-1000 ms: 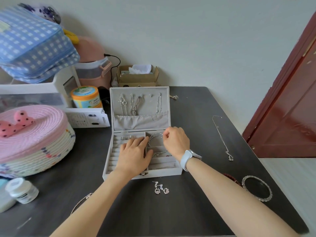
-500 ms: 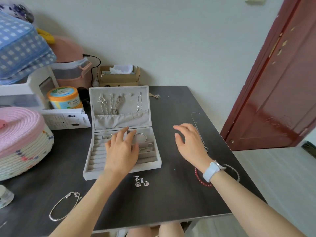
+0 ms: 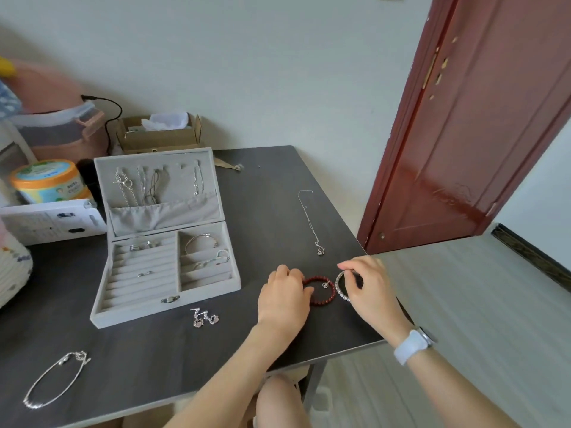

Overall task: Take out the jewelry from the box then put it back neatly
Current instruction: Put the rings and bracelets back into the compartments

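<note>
An open grey jewelry box (image 3: 133, 316) stands on the dark table, with rings, bangles and hanging chains inside. To its right lie a red bead bracelet (image 3: 323, 299) and a clear crystal bracelet (image 3: 340, 291), side by side near the table's right edge. My left hand (image 3: 284, 299) has its fingers curled on the red bracelet's left side. My right hand (image 3: 369, 288) pinches the crystal bracelet. A thin silver necklace (image 3: 309, 222) lies beyond them. Silver earrings (image 3: 204, 317) sit in front of the box, and a silver chain bracelet (image 3: 55, 381) lies at the front left.
The dark table (image 3: 278, 186) ends just right of my hands. A red-brown door (image 3: 463, 134) stands open beyond it. A cardboard box (image 3: 159, 135), an orange-lidded jar (image 3: 46, 180), a white device (image 3: 52, 220) and a pink appliance (image 3: 58, 118) crowd the back left.
Both hands left the box and moved right to the two bracelets near the table's edge. The view swung right. The left hand now grips the red bracelet, the right pinches the crystal one.
</note>
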Available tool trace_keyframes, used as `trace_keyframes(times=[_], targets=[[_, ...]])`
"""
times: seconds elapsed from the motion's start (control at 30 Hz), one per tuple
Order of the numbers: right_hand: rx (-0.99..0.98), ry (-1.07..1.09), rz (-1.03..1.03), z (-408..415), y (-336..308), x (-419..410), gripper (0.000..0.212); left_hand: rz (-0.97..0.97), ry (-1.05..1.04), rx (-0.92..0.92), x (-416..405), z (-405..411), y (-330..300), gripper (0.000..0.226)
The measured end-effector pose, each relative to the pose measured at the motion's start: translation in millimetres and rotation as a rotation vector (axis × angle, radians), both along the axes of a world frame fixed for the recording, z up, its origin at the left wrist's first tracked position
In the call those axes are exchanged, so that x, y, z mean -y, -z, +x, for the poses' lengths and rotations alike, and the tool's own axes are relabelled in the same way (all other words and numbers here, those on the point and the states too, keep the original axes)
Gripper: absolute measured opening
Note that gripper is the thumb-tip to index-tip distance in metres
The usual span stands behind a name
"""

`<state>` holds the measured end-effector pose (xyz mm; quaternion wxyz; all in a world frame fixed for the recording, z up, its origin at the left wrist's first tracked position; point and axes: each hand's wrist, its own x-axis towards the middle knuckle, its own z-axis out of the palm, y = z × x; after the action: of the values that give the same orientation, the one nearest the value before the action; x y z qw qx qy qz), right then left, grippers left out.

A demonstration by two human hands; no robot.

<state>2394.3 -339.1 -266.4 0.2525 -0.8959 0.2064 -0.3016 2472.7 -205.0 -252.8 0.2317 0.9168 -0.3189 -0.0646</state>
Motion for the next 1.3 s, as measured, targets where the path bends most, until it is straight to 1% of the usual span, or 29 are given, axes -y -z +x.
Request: trace_keyframes(times=[0.07,0.17,0.23,0.3,0.37,0.4,0.47,0.57,0.6,0.63,0.73,0.87,0.97,1.07,1.17,1.3], targets=[[-0.002,0.012,-0.018,-1.0,0.8,0.3,0.022,0.017,-0.018,0.001,3.2,2.6,-1.6,0.024],[-0.016,0.001,-0.040,-0.1,-0.9,-5.6,0.023,0.011,0.025,0.017,1.2,5.5,-2.0,0.020],[-0.033,-0.049,-0.066,2.2,-3.3,-14.4,0.024,-0.069,0.040,0.013,-6.3,7.0,-1.4,0.018],[-0.044,-0.140,-0.029,5.9,-6.5,-25.6,0.028,-0.229,0.033,-0.001,-15.5,10.1,-3.7,0.015],[-0.056,-0.244,0.070,11.6,-9.5,-37.0,0.028,-0.397,-0.003,-0.018,-23.6,15.8,-10.8,0.011],[-0.065,-0.288,0.140,15.3,-10.8,-42.9,0.023,-0.466,-0.027,-0.031,-27.6,19.5,-15.7,0.008],[-0.045,-0.338,0.306,23.7,-14.2,-55.3,0.016,-0.576,-0.076,-0.059,-36.2,28.2,-26.5,0.011],[0.077,-0.360,0.593,40.2,-23.3,-71.7,0.024,-0.669,-0.148,-0.089,-52.1,40.5,-36.5,0.012],[0.099,-0.367,0.644,46.8,-27.1,-76.1,0.025,-0.683,-0.168,-0.070,-58.2,44.8,-37.2,0.012],[0.097,-0.373,0.647,54.4,-30.2,-79.6,0.025,-0.687,-0.183,-0.039,-64.8,49.6,-36.9,0.012],[0.025,-0.403,0.540,79.8,-34.9,-89.9,0.020,-0.639,-0.204,0.063,-86.7,66.5,-30.7,0.013],[0.033,-0.419,0.392,111.4,-33.7,-107.0,0.012,-0.455,-0.259,0.176,-115.9,89.7,-15.4,0.005],[0.030,-0.427,0.253,131.1,-28.1,-116.7,0.009,-0.407,-0.308,0.199,-126.0,104.6,-7.0,0.007],[-0.012,-0.404,0.133,144.6,-21.3,-119.7,0.010,-0.330,-0.331,0.170,-127.0,115.2,-2.3,0.010],[-0.125,-0.367,-0.068,149.8,-19.0,-117.9,0.016,-0.142,-0.250,0.219,-126.8,122.2,-5.0,0.016],[-0.166,-0.394,-0.248,152.2,-19.1,-115.2,0.022,0.121,-0.139,0.323,-128.4,126.6,-11.6,0.028]])
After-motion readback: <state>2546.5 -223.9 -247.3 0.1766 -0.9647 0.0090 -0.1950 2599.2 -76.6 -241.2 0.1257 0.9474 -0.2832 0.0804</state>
